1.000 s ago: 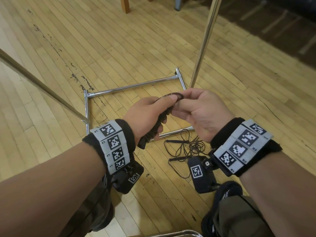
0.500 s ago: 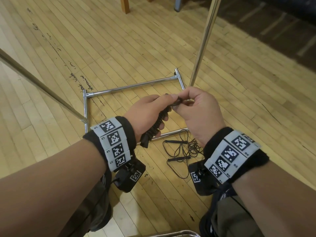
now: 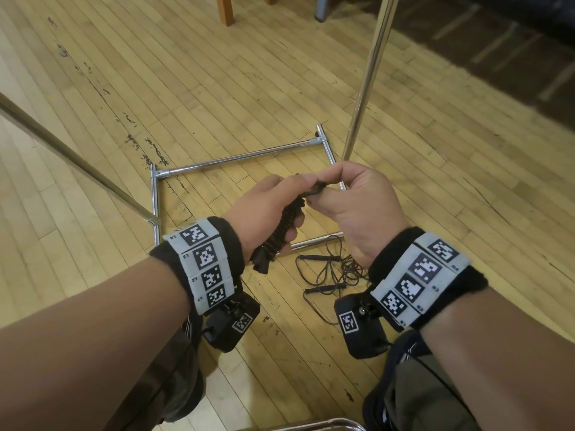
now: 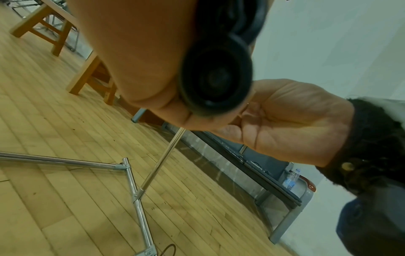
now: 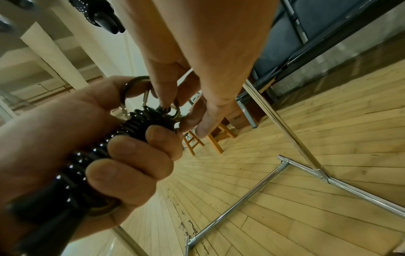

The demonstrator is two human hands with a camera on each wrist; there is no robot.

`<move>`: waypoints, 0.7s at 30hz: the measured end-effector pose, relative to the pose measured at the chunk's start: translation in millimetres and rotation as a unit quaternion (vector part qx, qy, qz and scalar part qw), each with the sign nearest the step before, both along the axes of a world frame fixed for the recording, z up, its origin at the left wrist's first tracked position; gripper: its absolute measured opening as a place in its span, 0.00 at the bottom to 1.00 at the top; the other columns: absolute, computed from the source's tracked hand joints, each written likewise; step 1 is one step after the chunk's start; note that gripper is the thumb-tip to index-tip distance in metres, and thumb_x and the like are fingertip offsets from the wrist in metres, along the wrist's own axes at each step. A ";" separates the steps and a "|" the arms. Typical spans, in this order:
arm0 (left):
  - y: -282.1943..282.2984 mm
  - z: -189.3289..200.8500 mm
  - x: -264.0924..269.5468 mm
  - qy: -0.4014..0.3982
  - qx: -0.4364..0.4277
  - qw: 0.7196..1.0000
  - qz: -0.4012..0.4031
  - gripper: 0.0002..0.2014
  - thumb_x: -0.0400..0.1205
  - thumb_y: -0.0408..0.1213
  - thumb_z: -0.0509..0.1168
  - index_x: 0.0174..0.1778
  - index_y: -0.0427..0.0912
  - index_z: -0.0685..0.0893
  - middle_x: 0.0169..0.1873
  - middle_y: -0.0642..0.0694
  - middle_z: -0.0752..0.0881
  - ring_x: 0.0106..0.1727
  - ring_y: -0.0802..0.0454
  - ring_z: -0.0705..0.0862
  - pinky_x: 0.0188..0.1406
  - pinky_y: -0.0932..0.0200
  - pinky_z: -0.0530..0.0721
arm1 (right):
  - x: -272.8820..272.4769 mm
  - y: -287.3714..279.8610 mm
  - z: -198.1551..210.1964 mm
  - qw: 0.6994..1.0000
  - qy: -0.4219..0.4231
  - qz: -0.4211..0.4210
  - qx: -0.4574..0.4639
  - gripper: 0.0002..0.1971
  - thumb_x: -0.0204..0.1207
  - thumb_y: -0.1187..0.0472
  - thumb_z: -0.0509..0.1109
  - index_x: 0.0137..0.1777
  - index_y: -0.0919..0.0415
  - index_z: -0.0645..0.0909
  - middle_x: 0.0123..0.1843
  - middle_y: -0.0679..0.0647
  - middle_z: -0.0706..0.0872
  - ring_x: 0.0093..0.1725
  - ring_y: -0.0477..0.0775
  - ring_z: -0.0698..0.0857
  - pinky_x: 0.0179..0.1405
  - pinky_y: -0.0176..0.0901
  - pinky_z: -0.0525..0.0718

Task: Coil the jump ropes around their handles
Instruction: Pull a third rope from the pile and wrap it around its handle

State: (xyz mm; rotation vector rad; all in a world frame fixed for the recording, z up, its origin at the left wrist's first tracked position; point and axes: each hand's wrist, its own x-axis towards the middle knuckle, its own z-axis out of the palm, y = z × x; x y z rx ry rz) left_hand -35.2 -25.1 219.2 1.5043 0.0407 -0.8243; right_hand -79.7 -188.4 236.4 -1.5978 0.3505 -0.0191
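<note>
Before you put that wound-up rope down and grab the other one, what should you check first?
1. Left hand grips the wound jump rope firmly: ok.
2. Coils sit tight along the handles: ok.
3. Rope end tucked in by the right hand: cannot tell, its fingertips hide it.
4. Second jump rope coiled: not ok, it lies loose on the floor.
5. Loose rope free of the metal frame: cannot tell.

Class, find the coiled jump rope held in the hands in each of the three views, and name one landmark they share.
Head: coiled jump rope, centre, in the left hand.
Left wrist: its round black end, top centre.
Right wrist: left of centre.
Shared landmark: metal floor frame.
</note>
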 end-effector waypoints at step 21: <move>-4.2 5.1 -5.9 -0.030 0.052 0.998 -0.017 0.25 0.86 0.63 0.67 0.62 0.43 0.79 0.35 0.42 0.85 0.30 0.45 0.80 0.27 0.53 0.83 | -0.5 4.7 3.8 0.979 -0.005 0.042 -0.202 0.04 0.77 0.68 0.78 0.44 0.60 0.88 0.50 0.54 0.88 0.47 0.59 0.89 0.53 0.58 0.90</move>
